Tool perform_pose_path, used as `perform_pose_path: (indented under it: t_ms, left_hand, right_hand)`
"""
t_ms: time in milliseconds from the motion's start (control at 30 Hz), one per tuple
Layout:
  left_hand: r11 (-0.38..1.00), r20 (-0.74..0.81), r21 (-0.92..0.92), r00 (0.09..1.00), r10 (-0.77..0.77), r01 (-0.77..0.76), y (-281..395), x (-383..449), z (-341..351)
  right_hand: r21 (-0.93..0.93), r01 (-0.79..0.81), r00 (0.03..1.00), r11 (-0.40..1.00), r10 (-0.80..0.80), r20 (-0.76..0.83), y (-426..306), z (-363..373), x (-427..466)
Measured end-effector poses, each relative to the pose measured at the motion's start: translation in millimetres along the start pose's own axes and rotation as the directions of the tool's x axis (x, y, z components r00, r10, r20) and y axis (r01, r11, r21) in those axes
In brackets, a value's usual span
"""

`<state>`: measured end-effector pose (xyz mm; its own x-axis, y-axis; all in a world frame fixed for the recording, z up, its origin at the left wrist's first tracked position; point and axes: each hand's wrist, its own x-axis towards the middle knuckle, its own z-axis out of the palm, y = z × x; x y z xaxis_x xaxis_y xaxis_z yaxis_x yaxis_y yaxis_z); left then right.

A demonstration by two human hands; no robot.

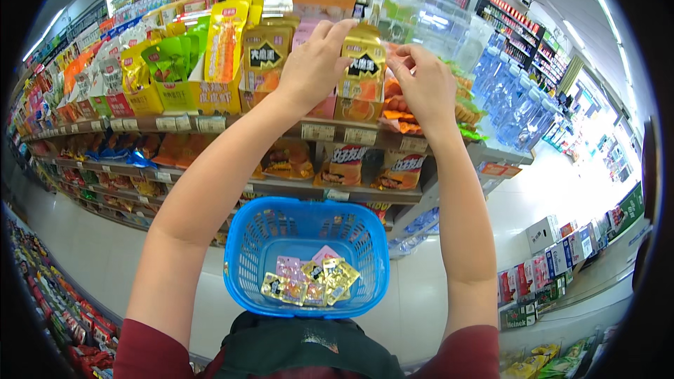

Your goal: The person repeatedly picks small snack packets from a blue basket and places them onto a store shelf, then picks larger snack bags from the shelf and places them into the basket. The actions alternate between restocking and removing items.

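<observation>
My left hand (318, 66) reaches over the top shelf, fingers spread at the left edge of the gold snack packets (364, 63). Its thumb is by the front packet; whether it grips it I cannot tell. These packets stand upright in a gold display box (358, 109). To their right, my right hand (427, 81) is bent with curled fingers, beside orange packaged snacks (397, 102); its fingertips are partly hidden. Below my arms is a blue plastic shopping basket (306, 311) with several gold packets (337, 276) and pink packets (288, 267) inside.
More display boxes line the shelf leftward, including yellow packets (226, 42) and green packets (168, 58). A clear plastic container (429, 18) stands behind my right hand. Water bottles (513, 89) are stacked at right. Lower shelves hold bagged snacks (339, 166); drink cartons (558, 263) stand lower right.
</observation>
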<state>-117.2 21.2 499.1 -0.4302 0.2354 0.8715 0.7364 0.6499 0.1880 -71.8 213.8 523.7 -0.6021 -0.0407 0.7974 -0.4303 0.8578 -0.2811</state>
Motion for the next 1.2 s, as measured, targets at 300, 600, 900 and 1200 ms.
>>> perform_pose_path:
  t_ms: [300, 600, 900, 1200]
  left_hand:
    - [0.889, 0.514, -0.391, 0.858, -0.004, 0.238, 21, -162, 12]
    - [0.834, 0.979, 0.199, -0.13, -0.154, 0.515, -32, -393, 118]
    - [0.219, 0.848, 0.416, -0.29, -0.443, 0.883, -21, -511, 166]
    - [0.008, 0.887, 0.378, -0.359, -0.291, 0.926, -14, -438, 135]
  right_hand:
    - [0.203, -0.099, 0.728, 0.974, -0.068, 0.682, 1, 47, -151]
    - [-0.266, -0.095, -0.098, 0.959, 0.257, 0.962, 80, 202, -357]
    - [-0.411, -0.289, 0.014, 0.865, 0.433, 0.901, 123, 263, -464]
    - [-0.178, -0.663, -0.082, 0.728, 0.166, 0.983, 109, 239, -401]
